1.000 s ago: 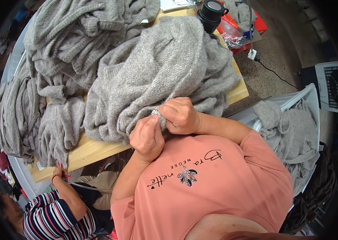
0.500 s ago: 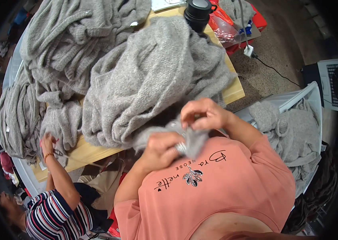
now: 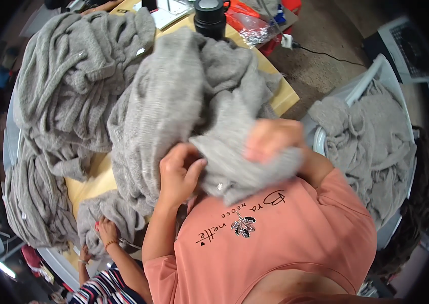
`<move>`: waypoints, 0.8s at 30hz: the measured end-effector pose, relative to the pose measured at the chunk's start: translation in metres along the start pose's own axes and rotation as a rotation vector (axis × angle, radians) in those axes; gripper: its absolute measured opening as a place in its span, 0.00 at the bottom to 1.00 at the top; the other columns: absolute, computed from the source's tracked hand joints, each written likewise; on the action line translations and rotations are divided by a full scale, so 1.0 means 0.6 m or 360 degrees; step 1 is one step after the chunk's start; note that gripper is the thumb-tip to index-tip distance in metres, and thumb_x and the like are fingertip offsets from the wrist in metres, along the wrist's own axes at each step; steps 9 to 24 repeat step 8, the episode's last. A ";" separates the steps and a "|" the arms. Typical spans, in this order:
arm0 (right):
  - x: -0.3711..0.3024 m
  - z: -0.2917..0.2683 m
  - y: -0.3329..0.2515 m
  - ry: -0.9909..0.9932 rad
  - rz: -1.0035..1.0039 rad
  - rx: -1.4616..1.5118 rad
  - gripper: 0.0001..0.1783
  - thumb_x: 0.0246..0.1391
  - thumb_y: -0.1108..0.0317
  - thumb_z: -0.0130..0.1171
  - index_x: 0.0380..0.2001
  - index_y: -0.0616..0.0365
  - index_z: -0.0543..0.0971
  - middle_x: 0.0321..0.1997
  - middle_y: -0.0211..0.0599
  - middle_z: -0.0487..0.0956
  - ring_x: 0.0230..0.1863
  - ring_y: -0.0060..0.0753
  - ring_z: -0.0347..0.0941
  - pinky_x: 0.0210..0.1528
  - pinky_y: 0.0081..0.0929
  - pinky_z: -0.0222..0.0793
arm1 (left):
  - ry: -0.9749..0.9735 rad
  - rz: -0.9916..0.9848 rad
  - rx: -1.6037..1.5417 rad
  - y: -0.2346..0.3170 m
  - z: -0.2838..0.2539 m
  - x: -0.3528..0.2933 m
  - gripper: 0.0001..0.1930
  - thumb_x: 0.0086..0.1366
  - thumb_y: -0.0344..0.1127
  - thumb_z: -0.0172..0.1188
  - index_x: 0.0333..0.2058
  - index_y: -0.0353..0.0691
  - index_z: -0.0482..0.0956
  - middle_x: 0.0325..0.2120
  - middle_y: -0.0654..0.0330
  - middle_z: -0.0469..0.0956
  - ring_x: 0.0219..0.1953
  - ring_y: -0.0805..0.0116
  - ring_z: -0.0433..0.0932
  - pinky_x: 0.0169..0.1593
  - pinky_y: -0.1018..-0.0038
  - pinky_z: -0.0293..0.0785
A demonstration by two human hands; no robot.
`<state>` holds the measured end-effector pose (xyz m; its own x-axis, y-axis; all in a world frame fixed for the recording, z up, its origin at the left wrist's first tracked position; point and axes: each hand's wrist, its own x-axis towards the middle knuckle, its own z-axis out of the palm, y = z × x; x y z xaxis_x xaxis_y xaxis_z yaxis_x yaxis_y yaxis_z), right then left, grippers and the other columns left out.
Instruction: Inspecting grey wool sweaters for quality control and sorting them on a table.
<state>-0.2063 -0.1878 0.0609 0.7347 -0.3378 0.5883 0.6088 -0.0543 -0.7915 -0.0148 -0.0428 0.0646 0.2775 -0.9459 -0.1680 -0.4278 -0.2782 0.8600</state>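
Note:
A large grey knitted garment [image 3: 158, 96] lies bunched over the table's near edge, with a loose part drawn up against my chest. My left hand [image 3: 179, 169] is closed on its knit, thumb and fingers bent at a fold. To the right, my right hand [image 3: 275, 139] is blurred by motion, its fingers curled over the raised part of the same garment. Small shiny spots show on the knit between my hands. Whatever lies under the folds is hidden.
Grey knits are heaped on the wooden table [image 3: 93, 177] at the left. A co-worker's hand [image 3: 107, 232] touches a smaller grey piece [image 3: 93, 210]. A black lidded cup [image 3: 209, 20] stands at the far edge. To my right, a pale bin [image 3: 321, 142] holds more grey knits.
My hands have moved apart, the right one pulling part of the garment to the right. The co-worker's hand and the small grey piece now appear nearer to me. The view has shifted.

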 end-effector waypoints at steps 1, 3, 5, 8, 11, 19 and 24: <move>0.009 0.021 -0.010 0.0026 -0.0261 0.0243 0.11 0.51 0.65 0.55 0.27 0.63 0.78 0.33 0.47 0.76 0.34 0.40 0.74 0.38 0.32 0.70 | 0.0189 0.0312 0.0207 -0.008 0.003 0.005 0.21 0.42 0.20 0.56 0.40 0.34 0.70 0.37 0.50 0.71 0.35 0.59 0.72 0.38 0.71 0.69; 0.020 0.059 -0.027 -0.0093 -0.0454 0.0516 0.10 0.51 0.67 0.56 0.26 0.65 0.78 0.34 0.49 0.76 0.33 0.41 0.74 0.37 0.32 0.71 | 0.0354 0.0701 0.0424 -0.014 0.018 0.008 0.33 0.38 0.19 0.55 0.50 0.35 0.62 0.49 0.45 0.62 0.48 0.53 0.66 0.48 0.67 0.66; 0.024 0.091 -0.043 -0.0330 -0.0227 0.0409 0.10 0.51 0.67 0.56 0.28 0.66 0.77 0.35 0.48 0.75 0.36 0.43 0.73 0.38 0.33 0.70 | 0.0257 0.1117 0.0277 -0.018 0.029 0.028 0.37 0.39 0.20 0.54 0.54 0.36 0.59 0.54 0.46 0.58 0.54 0.49 0.62 0.52 0.66 0.63; 0.025 0.135 -0.049 -0.0429 -0.0192 -0.0274 0.16 0.52 0.61 0.55 0.35 0.66 0.75 0.44 0.49 0.72 0.38 0.45 0.72 0.42 0.37 0.67 | -0.0781 0.1059 0.0410 -0.029 0.021 0.057 0.37 0.40 0.25 0.58 0.54 0.36 0.59 0.56 0.49 0.57 0.54 0.47 0.62 0.54 0.67 0.63; 0.025 0.135 -0.049 -0.0429 -0.0192 -0.0274 0.16 0.52 0.61 0.55 0.35 0.66 0.75 0.44 0.49 0.72 0.38 0.45 0.72 0.42 0.37 0.67 | -0.0781 0.1059 0.0410 -0.029 0.021 0.057 0.37 0.40 0.25 0.58 0.54 0.36 0.59 0.56 0.49 0.57 0.54 0.47 0.62 0.54 0.67 0.63; 0.025 0.135 -0.049 -0.0429 -0.0192 -0.0274 0.16 0.52 0.61 0.55 0.35 0.66 0.75 0.44 0.49 0.72 0.38 0.45 0.72 0.42 0.37 0.67 | -0.0781 0.1059 0.0410 -0.029 0.021 0.057 0.37 0.40 0.25 0.58 0.54 0.36 0.59 0.56 0.49 0.57 0.54 0.47 0.62 0.54 0.67 0.63; 0.025 0.135 -0.049 -0.0429 -0.0192 -0.0274 0.16 0.52 0.61 0.55 0.35 0.66 0.75 0.44 0.49 0.72 0.38 0.45 0.72 0.42 0.37 0.67 | -0.0781 0.1059 0.0410 -0.029 0.021 0.057 0.37 0.40 0.25 0.58 0.54 0.36 0.59 0.56 0.49 0.57 0.54 0.47 0.62 0.54 0.67 0.63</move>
